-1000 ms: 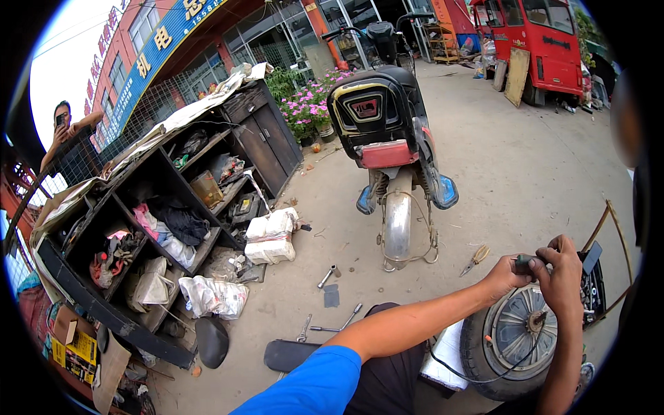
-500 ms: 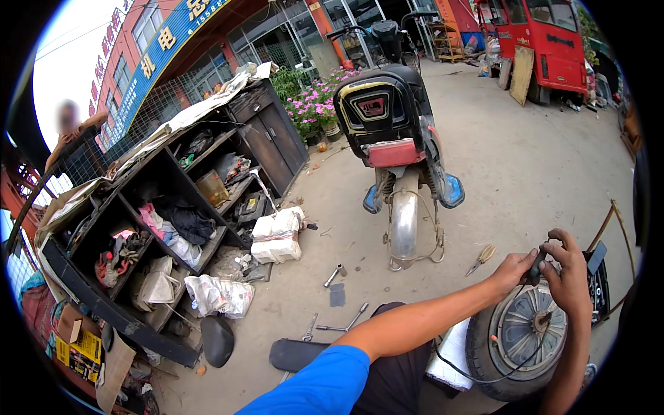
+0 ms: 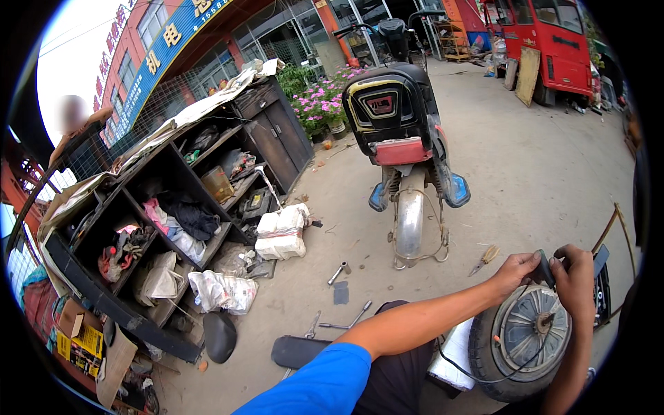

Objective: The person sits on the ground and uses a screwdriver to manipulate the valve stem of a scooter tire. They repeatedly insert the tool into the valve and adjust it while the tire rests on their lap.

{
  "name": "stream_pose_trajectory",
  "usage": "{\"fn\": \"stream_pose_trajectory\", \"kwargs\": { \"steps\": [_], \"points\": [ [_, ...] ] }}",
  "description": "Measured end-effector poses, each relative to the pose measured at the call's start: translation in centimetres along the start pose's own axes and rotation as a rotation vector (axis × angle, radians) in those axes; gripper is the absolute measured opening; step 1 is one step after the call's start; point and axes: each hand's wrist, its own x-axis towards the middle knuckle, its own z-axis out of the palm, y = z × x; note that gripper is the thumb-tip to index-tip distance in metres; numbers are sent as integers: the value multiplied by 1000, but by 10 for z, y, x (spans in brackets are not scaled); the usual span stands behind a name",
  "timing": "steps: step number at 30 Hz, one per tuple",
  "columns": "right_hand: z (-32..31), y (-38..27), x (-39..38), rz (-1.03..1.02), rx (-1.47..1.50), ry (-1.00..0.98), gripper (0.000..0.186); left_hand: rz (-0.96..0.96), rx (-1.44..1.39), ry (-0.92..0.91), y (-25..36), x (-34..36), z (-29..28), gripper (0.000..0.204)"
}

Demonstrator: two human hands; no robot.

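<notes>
My left hand [image 3: 515, 271], its forearm reaching across from a blue sleeve, pinches a small dark flat piece [image 3: 546, 268] between thumb and fingers. Close against the piece's right side is my right hand [image 3: 575, 280], with fingers curled; what lies inside them is hidden. Below both hands sits a wheel with a black tyre and a grey metal hub [image 3: 526, 325]. A black cable [image 3: 490, 380] loops over the wheel from around its axle. Beside the tyre is a white block [image 3: 451, 363], partly covered by my leg.
Ahead stands an electric scooter [image 3: 391, 114], its rear fender bare of a wheel. Pliers [image 3: 484, 260], a socket wrench [image 3: 337, 273] and a T-shaped wrench [image 3: 349, 319] lie on the concrete. A cluttered shelf cabinet [image 3: 228, 155] is at left, with a person [image 3: 86, 142] behind it.
My hands have lowered slightly, and the dark piece now shows more of its flat face. My right fingers have curled further down. The whole view has shifted a little.
</notes>
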Motion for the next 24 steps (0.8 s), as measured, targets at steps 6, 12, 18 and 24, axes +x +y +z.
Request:
{"fn": "stream_pose_trajectory", "kwargs": {
  "steps": [6,12,18,24],
  "points": [
    [-1,-1,3,-212,167,-107,33,-29,76,7,-5,6,4,45],
    [18,10,5,-187,144,-39,31,47,-17,12,-5,-1,6,26],
    [30,27,5,-147,-19,140,21,77,-28,-27,3,-8,12,34],
    [30,36,0,-44,88,21,18,70,-69,71,-6,0,11,47]
  ]
}}
